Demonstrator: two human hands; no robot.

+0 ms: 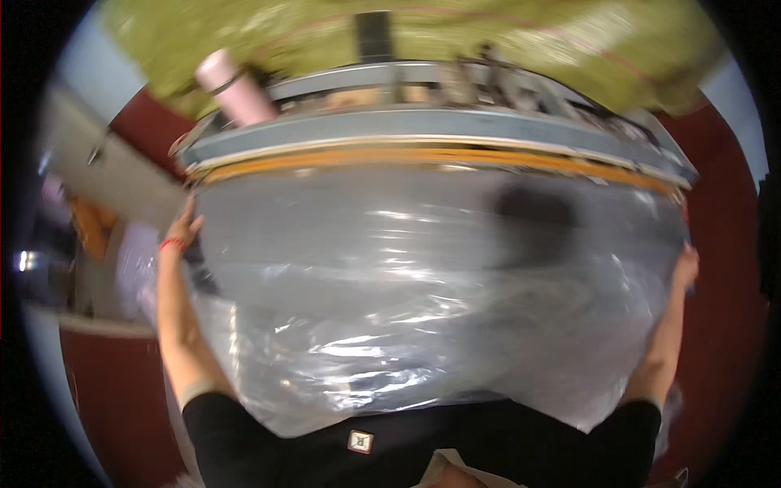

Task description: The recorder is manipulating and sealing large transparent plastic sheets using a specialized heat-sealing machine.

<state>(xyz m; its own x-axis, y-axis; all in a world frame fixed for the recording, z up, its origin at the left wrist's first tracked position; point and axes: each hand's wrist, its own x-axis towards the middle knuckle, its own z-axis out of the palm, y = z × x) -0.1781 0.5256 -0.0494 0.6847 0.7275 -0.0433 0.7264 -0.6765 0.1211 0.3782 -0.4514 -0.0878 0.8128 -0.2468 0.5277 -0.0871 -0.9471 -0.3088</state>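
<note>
A large clear plastic bag (423,276) is stretched wide across the front of a grey machine table (423,126). My left hand (184,232) grips the bag's left edge, a red band on its wrist. At the bag's right edge my right hand (686,267) holds the plastic. A dark blurred shape (533,211) shows through the upper right of the bag. The whole picture is motion-blurred.
An orange strip (423,156) runs along the table's front edge. A pink bottle (237,89) stands at the back left of the table. Yellow-green fabric (521,41) lies behind. The floor (716,325) is dark red. A pale bench (106,179) stands at left.
</note>
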